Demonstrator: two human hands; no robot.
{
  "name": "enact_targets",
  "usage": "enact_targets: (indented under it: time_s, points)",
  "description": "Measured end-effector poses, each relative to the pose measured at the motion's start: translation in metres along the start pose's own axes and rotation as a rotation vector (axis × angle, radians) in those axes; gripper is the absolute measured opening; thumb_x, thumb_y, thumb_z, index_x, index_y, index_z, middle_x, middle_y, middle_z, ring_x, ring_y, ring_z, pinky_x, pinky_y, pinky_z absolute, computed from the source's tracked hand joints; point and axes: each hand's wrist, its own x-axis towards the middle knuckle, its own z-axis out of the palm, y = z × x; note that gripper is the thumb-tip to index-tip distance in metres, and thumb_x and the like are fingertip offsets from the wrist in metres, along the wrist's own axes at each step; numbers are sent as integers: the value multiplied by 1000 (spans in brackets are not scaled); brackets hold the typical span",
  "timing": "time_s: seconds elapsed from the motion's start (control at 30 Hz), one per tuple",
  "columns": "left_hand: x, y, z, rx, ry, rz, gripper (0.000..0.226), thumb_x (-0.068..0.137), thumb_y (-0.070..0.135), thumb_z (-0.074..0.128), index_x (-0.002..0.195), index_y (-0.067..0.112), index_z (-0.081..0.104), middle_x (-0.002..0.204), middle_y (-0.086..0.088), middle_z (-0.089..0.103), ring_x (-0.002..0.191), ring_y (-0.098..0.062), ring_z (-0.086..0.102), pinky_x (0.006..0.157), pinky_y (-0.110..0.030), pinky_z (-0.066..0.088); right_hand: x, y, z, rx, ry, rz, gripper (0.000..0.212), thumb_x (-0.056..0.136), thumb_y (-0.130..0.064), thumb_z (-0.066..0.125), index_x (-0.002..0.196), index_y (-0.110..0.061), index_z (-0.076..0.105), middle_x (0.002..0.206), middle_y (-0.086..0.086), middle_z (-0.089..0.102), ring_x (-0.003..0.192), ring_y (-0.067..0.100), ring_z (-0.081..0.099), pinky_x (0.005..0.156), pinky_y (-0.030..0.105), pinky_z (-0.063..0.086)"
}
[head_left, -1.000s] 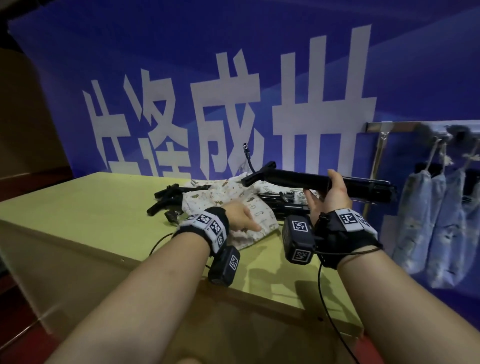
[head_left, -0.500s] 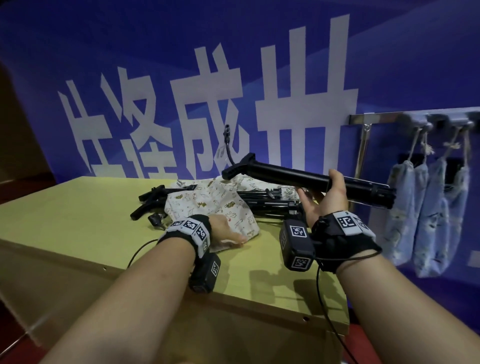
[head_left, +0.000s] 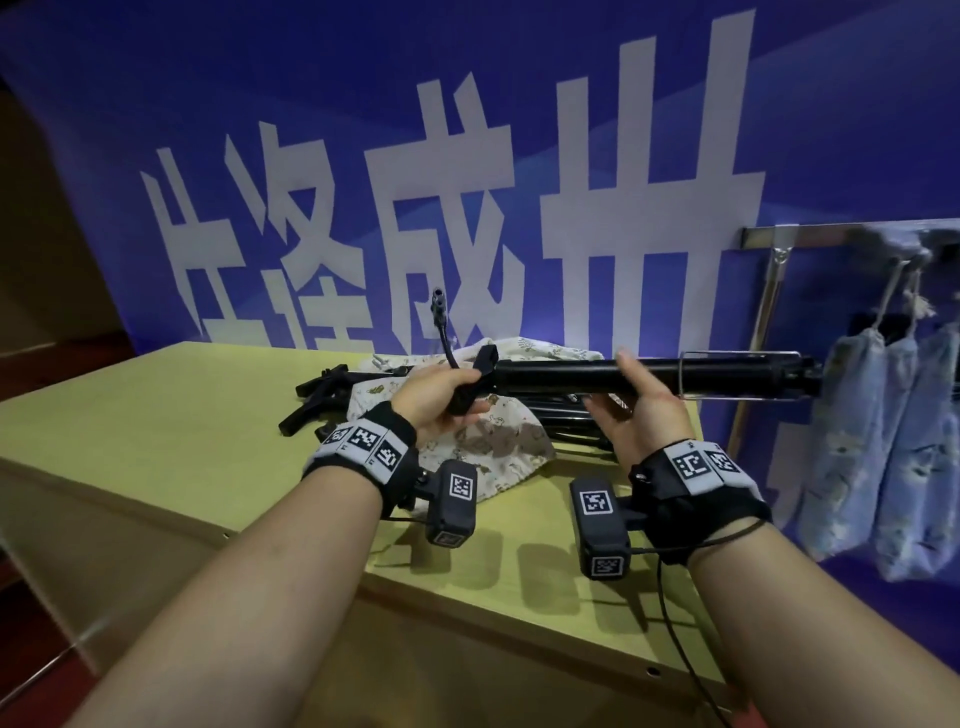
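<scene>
Head view. A yellow-green table fills the middle ground. Its near edge runs on a slant from the left side down to the lower right, with a wooden front panel below it. Behind the table stands a blue banner with large white characters, close against the far edge. A dark reddish floor shows at the lower left.

The left half of the table top is bare, and so is the strip along the near edge. The right edge falls off just beyond the right forearm. Past it a metal rail crosses at banner height, and pale blue bags hang from it on strings.

The pole, a black tube, lies level in the air above the far right part of the table. Its right end reaches past the table's edge and stops just short of the bags. The left hand grips the angled piece at the pole's left end, fingers wrapped round it. The right hand cups the tube from below, thumb up on the near side and fingers curled under.

Under the pole a patterned cloth lies on the table, draped partly over more black stands that stick out to its left. A thin cable rises by the left hand, plug uppermost. Both wrists wear marker bands with black boxes hanging below them.
</scene>
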Motion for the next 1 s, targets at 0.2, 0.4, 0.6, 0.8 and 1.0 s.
enact_targets:
  time_s: [0.2,0.4,0.6,0.8,1.0]
  points:
    - [-2,-11,3,134,-81,-51,37,97,28,59,123,3,53,104,-16,70,82,-22,69,71,-33,56,0,7,1,-268,-53,-3,21,85,-13,68,102,-1,61,107,16,67,98,29,67,79,33,57]
    - [-4,-15,13,1228,-327,-154,74,82,66,60,133,13,56,125,-6,60,99,-19,59,84,-30,49,2,-8,-3,-108,103,-174,18,86,-8,66,94,-9,51,113,16,62,93,24,66,86,39,56]
    - [3,-36,15,1531,-271,-131,16,94,25,61,98,10,59,109,-15,70,76,-20,59,74,-31,48,1,-14,-13,-8,124,-134,44,83,-14,71,119,1,51,111,18,65,92,26,69,74,34,59]
    - [6,-14,-23,683,92,-125,19,101,9,39,94,0,54,72,-10,55,49,-19,53,45,-26,46,-3,-19,-3,55,114,-132,45,84,-15,71,121,2,52,113,19,65,89,26,69,75,35,59]
    - [-3,32,-92,-150,409,85,32,99,5,36,123,-4,55,119,-22,64,108,-38,64,93,-48,53,-5,-7,35,136,54,-64,40,85,-12,68,120,1,52,112,18,63,94,26,66,70,31,59]
